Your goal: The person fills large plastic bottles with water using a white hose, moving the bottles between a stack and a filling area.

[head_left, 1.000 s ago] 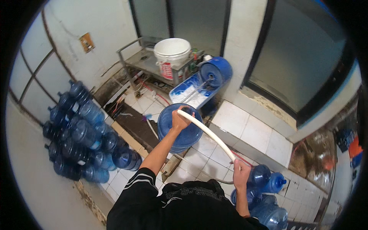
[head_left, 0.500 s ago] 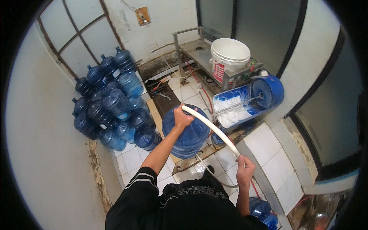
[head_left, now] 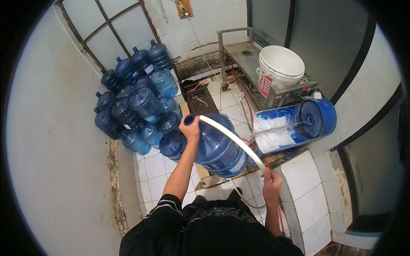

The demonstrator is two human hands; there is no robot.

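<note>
My left hand (head_left: 191,131) is closed around the neck of a large blue water bottle (head_left: 220,153) in the centre, which looks tilted, its round dark opening (head_left: 190,120) facing up. The end of a white hose (head_left: 230,135) lies right beside that opening, at my left hand. The hose arches down to the right, where my right hand (head_left: 271,181) grips it, fingers wrapped round it.
Several blue bottles (head_left: 143,104) are stacked at the left by the wall (head_left: 55,128). A metal stand (head_left: 239,55) bears a white bucket (head_left: 277,66). A blue drum fixture (head_left: 318,123) lies below it. A tiled step (head_left: 305,179) is at the right.
My view has turned left. The bottle has tipped over somewhat, its opening now showing up and left of its body. My left hand moved with the neck; both hands keep their grips.
</note>
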